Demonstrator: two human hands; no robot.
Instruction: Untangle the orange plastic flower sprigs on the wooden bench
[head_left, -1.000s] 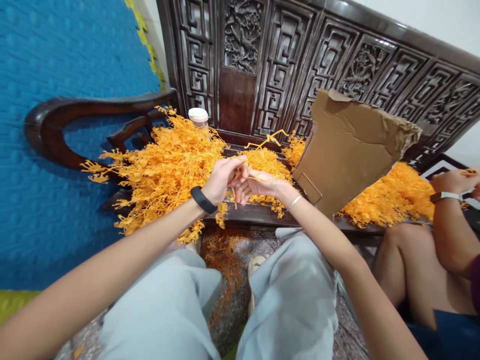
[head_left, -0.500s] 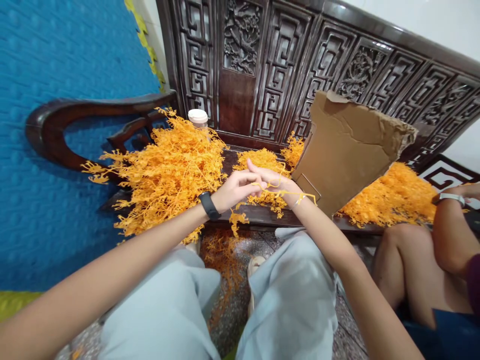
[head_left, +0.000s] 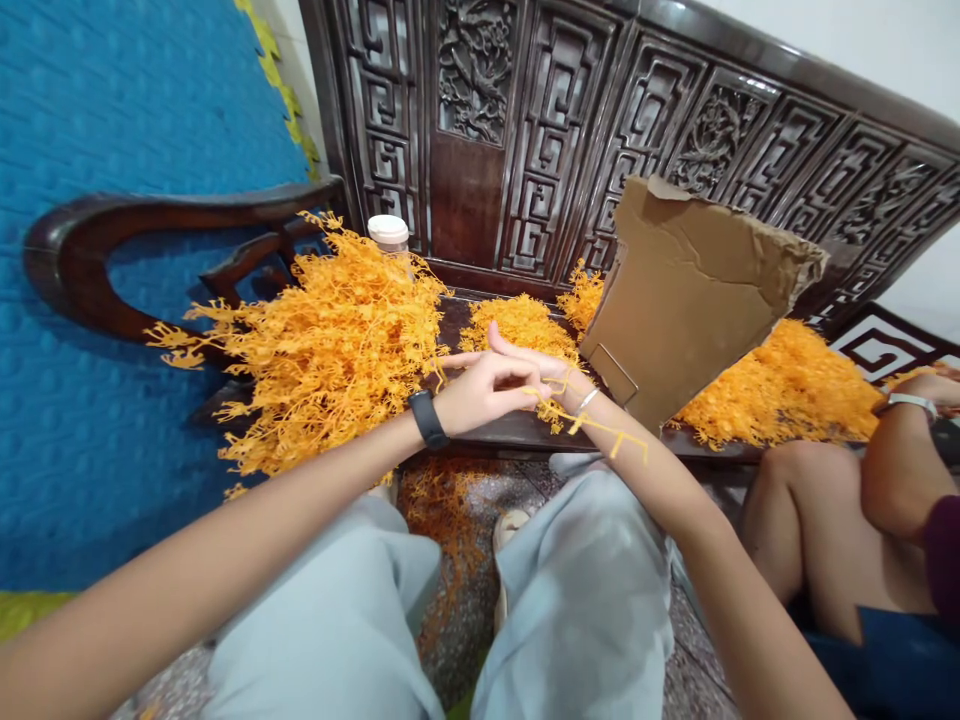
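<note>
My left hand (head_left: 499, 392), with a black band at the wrist, pinches a thin yellow-orange branched strand (head_left: 611, 435) between thumb and fingertips. The strand trails right, across my right wrist. Behind the left hand, my right hand (head_left: 536, 362) points left, thumb raised and fingers stretched out; some of its fingers are hidden. Its fingertips are at the edge of a big heap of orange branched pieces (head_left: 337, 340); whether they touch it I cannot tell. A smaller orange pile (head_left: 514, 322) lies on the bench just beyond my hands.
A torn cardboard piece (head_left: 697, 300) leans on the carved dark wooden bench (head_left: 469, 205). More orange pieces (head_left: 780, 395) lie behind it. A white-lidded container (head_left: 388, 232) stands behind the heap. At right, another person's arm (head_left: 904, 460) and knee show. Orange scraps (head_left: 442, 520) litter the floor.
My right hand has reached further left, toward the big heap, its fingers now showing beyond my left hand. My left hand has shifted slightly right with the strand, which now hangs lower.
</note>
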